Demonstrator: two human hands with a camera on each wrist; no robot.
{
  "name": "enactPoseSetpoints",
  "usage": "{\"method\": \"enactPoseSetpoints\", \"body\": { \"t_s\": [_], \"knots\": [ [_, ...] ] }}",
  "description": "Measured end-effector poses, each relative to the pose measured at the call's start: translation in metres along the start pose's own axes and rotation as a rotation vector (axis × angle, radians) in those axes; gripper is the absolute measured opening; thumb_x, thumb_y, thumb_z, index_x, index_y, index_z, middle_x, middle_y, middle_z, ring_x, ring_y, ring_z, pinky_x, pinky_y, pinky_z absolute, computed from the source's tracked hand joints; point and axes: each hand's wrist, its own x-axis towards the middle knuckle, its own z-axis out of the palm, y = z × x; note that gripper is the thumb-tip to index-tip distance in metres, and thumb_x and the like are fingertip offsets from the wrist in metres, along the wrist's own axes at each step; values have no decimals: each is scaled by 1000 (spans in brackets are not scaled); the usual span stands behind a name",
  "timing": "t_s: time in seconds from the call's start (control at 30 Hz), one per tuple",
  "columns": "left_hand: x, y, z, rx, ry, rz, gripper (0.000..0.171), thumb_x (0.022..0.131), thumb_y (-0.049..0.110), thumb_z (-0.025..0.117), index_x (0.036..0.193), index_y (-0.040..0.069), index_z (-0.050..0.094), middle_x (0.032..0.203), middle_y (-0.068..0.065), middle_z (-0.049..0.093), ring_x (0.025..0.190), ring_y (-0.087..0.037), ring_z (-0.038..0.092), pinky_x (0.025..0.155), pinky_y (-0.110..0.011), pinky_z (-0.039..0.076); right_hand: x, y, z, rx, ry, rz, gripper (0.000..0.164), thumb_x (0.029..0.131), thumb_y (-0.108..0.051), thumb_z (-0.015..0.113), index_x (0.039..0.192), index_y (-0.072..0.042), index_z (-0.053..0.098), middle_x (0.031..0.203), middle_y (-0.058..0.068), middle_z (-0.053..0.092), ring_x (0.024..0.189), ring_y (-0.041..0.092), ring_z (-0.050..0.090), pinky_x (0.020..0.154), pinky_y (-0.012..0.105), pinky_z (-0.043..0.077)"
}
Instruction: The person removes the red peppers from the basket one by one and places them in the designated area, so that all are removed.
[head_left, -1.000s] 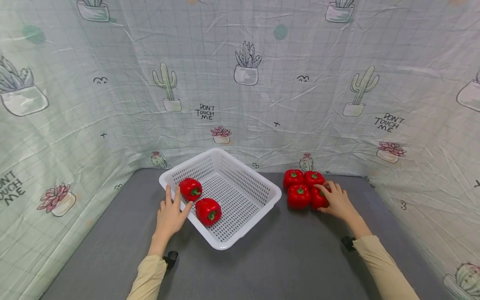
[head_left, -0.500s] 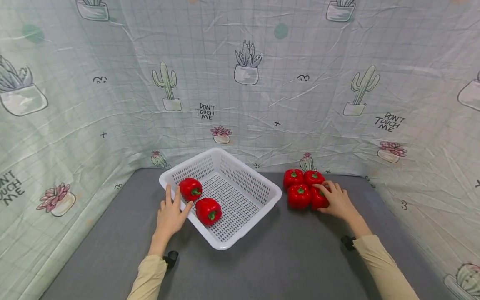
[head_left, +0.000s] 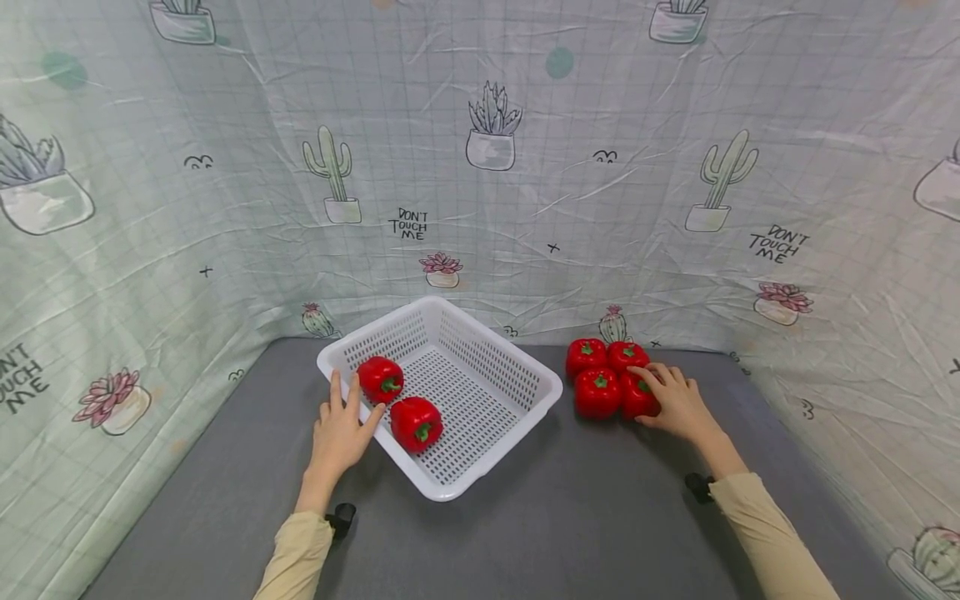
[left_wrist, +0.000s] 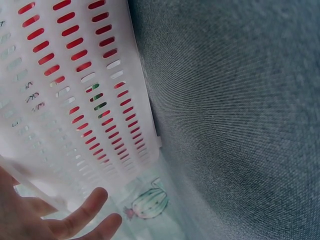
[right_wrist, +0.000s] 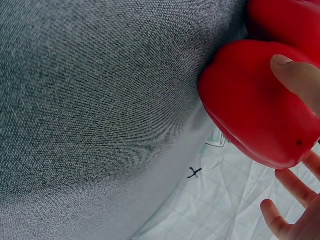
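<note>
My left hand point(head_left: 340, 437) lies with spread, fairly straight fingers on the left rim of a white plastic basket point(head_left: 487, 454). Inside the basket, near that rim, sit two red bell peppers, one farther back point(head_left: 381, 377) and one nearer point(head_left: 415, 421); through the slots of the basket wall point(left_wrist: 55, 100) their red shows in the left wrist view. My right hand point(head_left: 678, 406) grips the front right bell pepper point(head_left: 636, 398) of a tight cluster, thumb on its near side point(right_wrist: 250, 100) and fingers around its far side. That pepper sits low at the table.
Three more bell peppers stand against the gripped one: front left point(head_left: 597, 393), back left point(head_left: 586, 357) and back right point(head_left: 627, 356). A grey cloth-covered table point(head_left: 540, 517) lies beneath everything. A cactus-print curtain point(head_left: 570, 200) encloses the back and sides.
</note>
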Motion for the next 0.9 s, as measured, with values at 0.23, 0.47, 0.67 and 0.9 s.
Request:
{"method": "enactPoseSetpoints", "body": {
  "t_s": [0.23, 0.47, 0.67, 0.9],
  "knots": [
    [0, 1, 0, 6, 1, 5, 76, 85, 40, 50, 142, 2, 17, 148, -23, -1, 112, -48, 35, 87, -64, 35, -3, -5, -3, -3, 35, -15, 81, 58, -30, 81, 128, -17, 42, 121, 12, 42, 104, 34, 39, 70, 49, 32],
    [0, 1, -1, 4, 4, 13, 75, 86, 41, 49, 142, 1, 17, 148, -24, 0, 111, -48, 35, 86, -64, 34, -3, -19, -13, -26, 84, -64, 78, 58, -31, 81, 126, -16, 43, 120, 11, 44, 104, 34, 38, 71, 50, 32],
    [0, 0, -1, -4, 9, 10, 75, 86, 41, 49, 141, 1, 17, 148, -24, 0, 111, -48, 34, 87, -64, 34, 1, -36, -23, -18, 101, -84, 74, 61, -31, 79, 124, -15, 45, 120, 10, 45, 106, 33, 37, 74, 49, 32],
    [1, 0, 0, 0, 13, 9, 76, 86, 42, 50, 141, 2, 18, 148, -23, 0, 111, -48, 35, 87, -64, 34, 8, -61, -37, -13, 152, -145, 70, 62, -30, 78, 123, -13, 47, 119, 12, 48, 105, 30, 39, 78, 50, 32]
  ]
}}
